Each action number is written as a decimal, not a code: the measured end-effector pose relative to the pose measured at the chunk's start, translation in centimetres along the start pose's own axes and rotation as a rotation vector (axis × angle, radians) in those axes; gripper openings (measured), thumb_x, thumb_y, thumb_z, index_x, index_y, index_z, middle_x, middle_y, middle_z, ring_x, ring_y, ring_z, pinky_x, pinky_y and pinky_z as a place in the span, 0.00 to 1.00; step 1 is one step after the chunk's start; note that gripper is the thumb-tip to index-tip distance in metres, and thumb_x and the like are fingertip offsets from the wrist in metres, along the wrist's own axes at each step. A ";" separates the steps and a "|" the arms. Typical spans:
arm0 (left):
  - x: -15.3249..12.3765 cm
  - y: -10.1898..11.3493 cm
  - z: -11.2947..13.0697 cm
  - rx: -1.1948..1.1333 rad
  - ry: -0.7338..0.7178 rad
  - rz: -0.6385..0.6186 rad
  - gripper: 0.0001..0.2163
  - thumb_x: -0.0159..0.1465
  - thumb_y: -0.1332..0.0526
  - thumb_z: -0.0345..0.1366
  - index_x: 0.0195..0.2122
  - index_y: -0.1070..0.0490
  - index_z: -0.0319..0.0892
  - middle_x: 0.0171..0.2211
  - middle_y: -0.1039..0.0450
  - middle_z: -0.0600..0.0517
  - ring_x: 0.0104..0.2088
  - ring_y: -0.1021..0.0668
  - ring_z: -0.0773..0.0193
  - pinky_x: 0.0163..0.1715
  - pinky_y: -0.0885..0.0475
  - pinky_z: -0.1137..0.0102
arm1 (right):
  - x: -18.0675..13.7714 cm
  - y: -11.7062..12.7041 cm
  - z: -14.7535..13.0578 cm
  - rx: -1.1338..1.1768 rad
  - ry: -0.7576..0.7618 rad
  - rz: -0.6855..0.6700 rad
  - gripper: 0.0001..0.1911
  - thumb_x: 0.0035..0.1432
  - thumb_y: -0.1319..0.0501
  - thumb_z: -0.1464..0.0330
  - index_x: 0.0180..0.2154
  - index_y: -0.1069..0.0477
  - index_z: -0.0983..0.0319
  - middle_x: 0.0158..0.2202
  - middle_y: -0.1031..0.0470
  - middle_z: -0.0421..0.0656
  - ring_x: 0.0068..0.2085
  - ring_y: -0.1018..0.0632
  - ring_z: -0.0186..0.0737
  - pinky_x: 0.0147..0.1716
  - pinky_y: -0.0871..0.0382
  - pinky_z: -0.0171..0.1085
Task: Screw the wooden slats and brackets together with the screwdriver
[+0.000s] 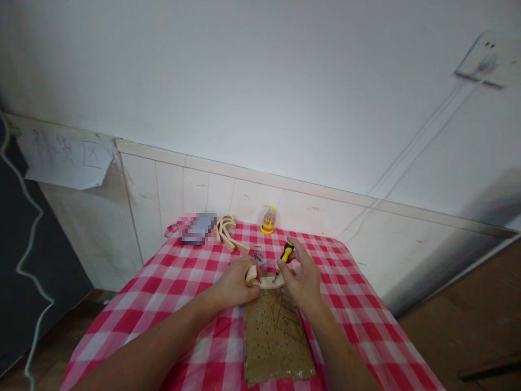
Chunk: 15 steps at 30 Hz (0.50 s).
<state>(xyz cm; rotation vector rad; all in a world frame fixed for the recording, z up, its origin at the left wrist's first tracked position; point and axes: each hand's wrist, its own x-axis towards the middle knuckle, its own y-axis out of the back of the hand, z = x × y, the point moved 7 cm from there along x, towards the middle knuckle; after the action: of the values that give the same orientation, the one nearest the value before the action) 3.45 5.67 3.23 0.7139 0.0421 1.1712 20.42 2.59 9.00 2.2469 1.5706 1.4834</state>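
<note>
My right hand (302, 272) is closed around a yellow and black screwdriver (287, 252). Its tip points down at a screw in a pale curved wooden piece (267, 282). The fingers of my left hand (235, 283) grip the left end of that piece, whose far side is partly hidden. Beneath it lies a brown taped cardboard slab (277, 336), dotted with small holes and marked with drawn lines. Several loose screws (257, 255) are scattered just beyond the wooden piece.
More curved wooden pieces (227, 233) lie at the back, beside a blurred phone-like slab (198, 228). A yellow-based clear container (268, 220) stands near the wall. The red and white checked cloth (163, 304) covers the table. Cables run from a wall socket (486, 61).
</note>
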 end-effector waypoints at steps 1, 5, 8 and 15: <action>0.0 0.0 0.0 0.002 -0.002 0.000 0.08 0.47 0.40 0.25 0.28 0.35 0.42 0.28 0.33 0.55 0.29 0.30 0.65 0.29 0.39 0.72 | 0.0 0.0 0.1 0.000 -0.011 -0.001 0.26 0.58 0.36 0.66 0.59 0.30 0.58 0.36 0.22 0.42 0.37 0.20 0.44 0.38 0.24 0.41; 0.0 0.0 -0.1 -0.003 -0.004 -0.004 0.08 0.47 0.39 0.25 0.28 0.34 0.41 0.29 0.32 0.54 0.29 0.30 0.64 0.30 0.39 0.71 | 0.1 -0.1 0.3 0.010 -0.056 -0.007 0.27 0.58 0.37 0.66 0.60 0.31 0.59 0.34 0.24 0.42 0.36 0.21 0.43 0.32 0.25 0.37; 0.0 0.0 -0.2 -0.011 0.008 -0.007 0.08 0.47 0.39 0.25 0.28 0.34 0.41 0.29 0.32 0.54 0.30 0.30 0.64 0.30 0.39 0.71 | 0.1 -0.1 0.4 0.025 -0.080 0.001 0.27 0.58 0.37 0.67 0.60 0.31 0.59 0.33 0.24 0.41 0.34 0.22 0.42 0.30 0.25 0.36; 0.0 0.1 -0.1 -0.011 0.027 -0.002 0.08 0.47 0.38 0.26 0.28 0.34 0.41 0.29 0.32 0.54 0.30 0.30 0.64 0.31 0.38 0.71 | 0.2 -0.1 0.2 0.042 -0.081 0.018 0.28 0.58 0.38 0.67 0.61 0.31 0.58 0.31 0.26 0.39 0.32 0.23 0.40 0.30 0.25 0.36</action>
<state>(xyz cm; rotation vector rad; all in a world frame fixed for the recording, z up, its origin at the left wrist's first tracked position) 3.36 5.72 3.17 0.6885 0.0587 1.1779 20.50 2.88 8.91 2.3182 1.5773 1.3567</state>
